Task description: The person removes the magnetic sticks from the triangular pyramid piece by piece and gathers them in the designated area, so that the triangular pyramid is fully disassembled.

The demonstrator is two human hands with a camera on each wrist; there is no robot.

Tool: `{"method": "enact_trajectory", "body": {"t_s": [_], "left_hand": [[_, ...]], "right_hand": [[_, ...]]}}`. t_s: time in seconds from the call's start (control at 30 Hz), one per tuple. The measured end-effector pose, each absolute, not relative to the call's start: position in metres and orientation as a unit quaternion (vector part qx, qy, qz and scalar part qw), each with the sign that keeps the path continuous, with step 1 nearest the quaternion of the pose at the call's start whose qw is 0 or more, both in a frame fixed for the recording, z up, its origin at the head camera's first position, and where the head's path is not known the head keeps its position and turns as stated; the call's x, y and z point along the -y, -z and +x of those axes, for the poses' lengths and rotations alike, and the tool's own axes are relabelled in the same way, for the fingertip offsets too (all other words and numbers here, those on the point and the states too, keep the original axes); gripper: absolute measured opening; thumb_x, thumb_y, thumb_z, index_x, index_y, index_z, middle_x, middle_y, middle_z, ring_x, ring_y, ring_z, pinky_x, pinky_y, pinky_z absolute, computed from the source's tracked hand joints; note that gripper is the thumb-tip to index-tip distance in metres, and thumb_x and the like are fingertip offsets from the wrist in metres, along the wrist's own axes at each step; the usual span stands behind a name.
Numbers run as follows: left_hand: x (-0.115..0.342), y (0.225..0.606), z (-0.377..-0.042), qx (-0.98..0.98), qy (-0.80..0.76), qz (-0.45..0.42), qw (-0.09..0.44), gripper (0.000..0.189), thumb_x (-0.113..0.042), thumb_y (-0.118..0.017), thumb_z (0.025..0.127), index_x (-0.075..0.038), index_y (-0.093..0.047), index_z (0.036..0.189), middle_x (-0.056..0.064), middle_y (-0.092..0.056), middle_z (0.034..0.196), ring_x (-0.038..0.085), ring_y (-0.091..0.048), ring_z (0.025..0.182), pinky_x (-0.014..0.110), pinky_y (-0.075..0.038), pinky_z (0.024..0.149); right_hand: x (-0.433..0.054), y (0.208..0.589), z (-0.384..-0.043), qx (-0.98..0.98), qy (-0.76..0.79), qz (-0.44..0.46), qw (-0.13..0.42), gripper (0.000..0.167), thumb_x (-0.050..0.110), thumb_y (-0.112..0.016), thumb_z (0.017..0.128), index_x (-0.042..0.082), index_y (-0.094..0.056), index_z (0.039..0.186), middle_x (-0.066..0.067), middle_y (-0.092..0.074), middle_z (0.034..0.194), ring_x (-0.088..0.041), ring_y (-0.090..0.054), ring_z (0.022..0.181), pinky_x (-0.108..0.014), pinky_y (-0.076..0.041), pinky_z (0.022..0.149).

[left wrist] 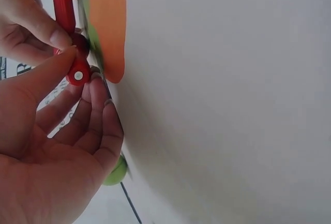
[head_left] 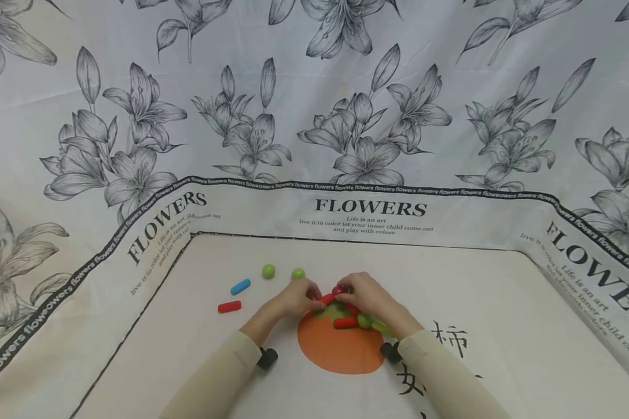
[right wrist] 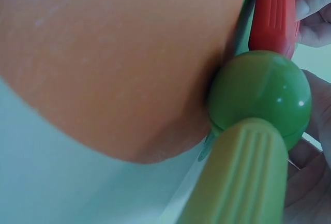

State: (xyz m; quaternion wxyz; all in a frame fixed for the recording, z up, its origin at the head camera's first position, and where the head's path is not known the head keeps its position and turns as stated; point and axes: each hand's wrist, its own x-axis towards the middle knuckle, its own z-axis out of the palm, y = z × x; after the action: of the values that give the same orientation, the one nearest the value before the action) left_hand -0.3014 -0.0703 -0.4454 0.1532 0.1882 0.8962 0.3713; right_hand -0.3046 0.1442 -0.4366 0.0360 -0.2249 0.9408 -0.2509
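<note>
My left hand (head_left: 296,297) pinches a red magnetic rod (head_left: 327,298) between thumb and fingers; its round metal end shows in the left wrist view. Against that rod sits a dark red ball (head_left: 338,290), which my right hand (head_left: 367,294) pinches. A second red rod (left wrist: 64,9) runs from the ball, partly hidden by the right hand in the head view. Below the right hand lie another red rod (head_left: 345,322), a green ball (right wrist: 261,97) and a yellow-green rod (right wrist: 240,177), joined end to end.
A printed orange persimmon (head_left: 340,346) lies under the hands on the white cloth. To the left are a blue rod (head_left: 240,286), a loose red rod (head_left: 229,306) and a light green ball (head_left: 268,271). Another green ball (head_left: 297,273) is just beyond the left hand.
</note>
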Motion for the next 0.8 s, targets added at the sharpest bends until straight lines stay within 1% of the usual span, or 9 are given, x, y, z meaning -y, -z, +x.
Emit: {"method": "enact_trajectory", "body": {"t_s": [0.13, 0.27, 0.43, 0.6, 0.67, 0.8], "left_hand": [[0.076, 0.445, -0.3, -0.889, -0.379, 0.192, 0.17, 0.01, -0.018, -0.078, 0.092, -0.01, -0.074, 0.098, 0.001, -0.066, 0.087, 0.017, -0.057, 0.084, 0.031, -0.05, 0.076], [0.085, 0.444, -0.298, -0.888, -0.379, 0.191, 0.177, 0.012, -0.022, -0.078, 0.092, -0.014, -0.074, 0.1, -0.001, -0.067, 0.09, 0.018, -0.059, 0.088, 0.033, -0.051, 0.081], [0.102, 0.441, -0.296, -0.896, -0.38, 0.172, 0.153, 0.015, -0.024, -0.079, 0.092, -0.015, -0.072, 0.102, -0.001, -0.066, 0.096, 0.02, -0.058, 0.093, 0.035, -0.053, 0.083], [0.124, 0.437, -0.296, -0.907, -0.373, 0.143, 0.131, 0.017, -0.022, -0.08, 0.09, -0.014, -0.072, 0.104, 0.0, -0.063, 0.096, 0.02, -0.057, 0.092, 0.031, -0.054, 0.078], [0.135, 0.434, -0.298, -0.913, -0.364, 0.137, 0.121, 0.017, -0.019, -0.08, 0.09, -0.012, -0.073, 0.103, 0.001, -0.064, 0.094, 0.02, -0.057, 0.09, 0.031, -0.053, 0.077], [0.159, 0.427, -0.305, -0.927, -0.339, 0.125, 0.102, 0.018, -0.017, -0.08, 0.09, -0.009, -0.073, 0.104, 0.002, -0.065, 0.095, 0.02, -0.057, 0.092, 0.034, -0.052, 0.082]], "right_hand": [[-0.144, 0.439, -0.304, -0.942, 0.249, -0.221, 0.033, 0.017, 0.017, -0.077, 0.092, 0.007, -0.078, 0.106, 0.002, -0.069, 0.087, -0.014, -0.058, 0.081, -0.036, -0.054, 0.082], [-0.145, 0.439, -0.304, -0.944, 0.249, -0.213, 0.029, 0.016, 0.017, -0.077, 0.092, 0.008, -0.078, 0.106, 0.002, -0.069, 0.087, -0.014, -0.058, 0.082, -0.038, -0.054, 0.085], [-0.145, 0.437, -0.307, -0.944, 0.245, -0.219, 0.029, 0.017, 0.017, -0.077, 0.093, 0.007, -0.078, 0.106, 0.001, -0.068, 0.086, -0.016, -0.058, 0.082, -0.037, -0.053, 0.084], [-0.145, 0.436, -0.309, -0.945, 0.243, -0.215, 0.035, 0.02, 0.017, -0.077, 0.093, 0.005, -0.078, 0.109, 0.0, -0.069, 0.09, -0.016, -0.058, 0.084, -0.037, -0.054, 0.085], [-0.145, 0.435, -0.308, -0.945, 0.244, -0.214, 0.038, 0.021, 0.017, -0.077, 0.093, 0.005, -0.077, 0.11, -0.001, -0.07, 0.092, -0.016, -0.059, 0.085, -0.037, -0.054, 0.086], [-0.145, 0.435, -0.308, -0.943, 0.248, -0.217, 0.041, 0.021, 0.016, -0.077, 0.093, 0.004, -0.077, 0.11, -0.002, -0.07, 0.092, -0.017, -0.059, 0.086, -0.038, -0.054, 0.086]]}}
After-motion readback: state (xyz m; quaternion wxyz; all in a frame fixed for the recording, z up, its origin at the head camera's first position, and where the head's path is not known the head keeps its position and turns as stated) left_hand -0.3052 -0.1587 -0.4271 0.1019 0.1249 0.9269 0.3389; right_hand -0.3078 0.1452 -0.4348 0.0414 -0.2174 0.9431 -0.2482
